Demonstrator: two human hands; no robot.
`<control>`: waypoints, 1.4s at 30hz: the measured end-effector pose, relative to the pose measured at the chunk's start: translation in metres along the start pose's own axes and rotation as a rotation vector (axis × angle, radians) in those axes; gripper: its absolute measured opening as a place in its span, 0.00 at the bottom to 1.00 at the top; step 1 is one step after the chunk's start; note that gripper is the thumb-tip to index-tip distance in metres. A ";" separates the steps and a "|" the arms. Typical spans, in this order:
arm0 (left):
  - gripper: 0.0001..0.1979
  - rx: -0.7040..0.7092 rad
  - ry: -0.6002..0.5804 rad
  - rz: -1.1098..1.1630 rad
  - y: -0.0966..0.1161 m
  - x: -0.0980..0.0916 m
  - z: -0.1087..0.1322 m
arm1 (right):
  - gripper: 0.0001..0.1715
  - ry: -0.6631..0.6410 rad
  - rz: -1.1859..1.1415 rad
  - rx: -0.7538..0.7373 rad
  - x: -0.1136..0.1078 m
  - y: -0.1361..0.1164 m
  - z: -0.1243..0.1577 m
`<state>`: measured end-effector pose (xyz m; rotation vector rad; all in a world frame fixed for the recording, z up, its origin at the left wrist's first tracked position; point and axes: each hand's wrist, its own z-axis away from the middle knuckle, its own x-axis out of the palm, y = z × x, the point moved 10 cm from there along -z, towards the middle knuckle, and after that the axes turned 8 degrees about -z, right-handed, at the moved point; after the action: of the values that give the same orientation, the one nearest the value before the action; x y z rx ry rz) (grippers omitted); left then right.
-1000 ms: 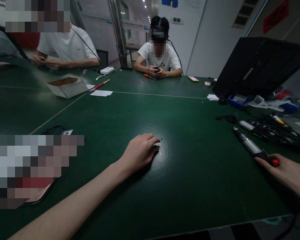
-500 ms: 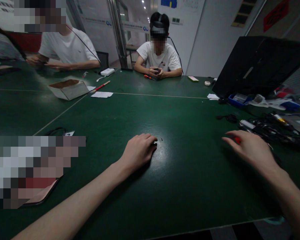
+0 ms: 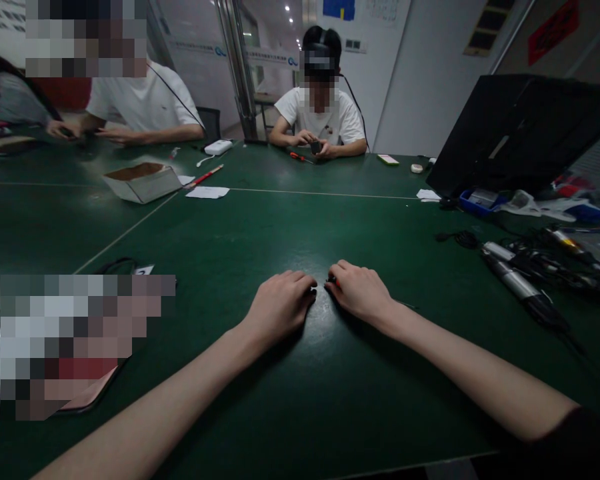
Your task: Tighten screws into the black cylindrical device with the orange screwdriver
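Through the head camera, I have my right grip (image 3: 360, 290), a bare hand, curled around a slim red-handled tool (image 3: 337, 283) low over the green counter (image 3: 260, 230). Only a sliver of red shows at the fingertips; a thin shaft (image 3: 406, 305), seemingly the tool's, pokes out past the wrist. I judge it light and stiff, its handle perhaps smooth enough to roll, so the red part is the place to hold it, not the narrow shaft. My left grip (image 3: 283, 303) faces it, near but apart, fingers bent and thumb drawn close; I cannot tell whether anything sits between them. Well to the right, a silver-and-black power tool (image 3: 515, 279) lies beside tangled cables (image 3: 550, 257). Farther out are a white box (image 3: 153, 189), a paper sheet (image 3: 207, 193) and, opposite, a seated person (image 3: 347, 123) handling something dark.
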<state>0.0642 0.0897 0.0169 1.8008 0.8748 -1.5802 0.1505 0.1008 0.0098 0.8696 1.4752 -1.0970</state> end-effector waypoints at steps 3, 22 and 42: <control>0.09 -0.011 -0.008 0.001 -0.001 0.000 0.000 | 0.15 0.002 0.024 -0.007 0.004 0.001 -0.004; 0.09 0.185 0.263 0.045 0.021 -0.025 0.011 | 0.13 0.101 -0.123 -0.196 -0.015 -0.028 0.035; 0.15 0.277 0.454 0.163 0.031 -0.045 0.026 | 0.05 0.210 -0.477 -0.276 -0.043 -0.019 0.042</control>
<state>0.0688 0.0463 0.0583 2.4218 0.7002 -1.2559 0.1538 0.0565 0.0541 0.4564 2.0233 -1.1260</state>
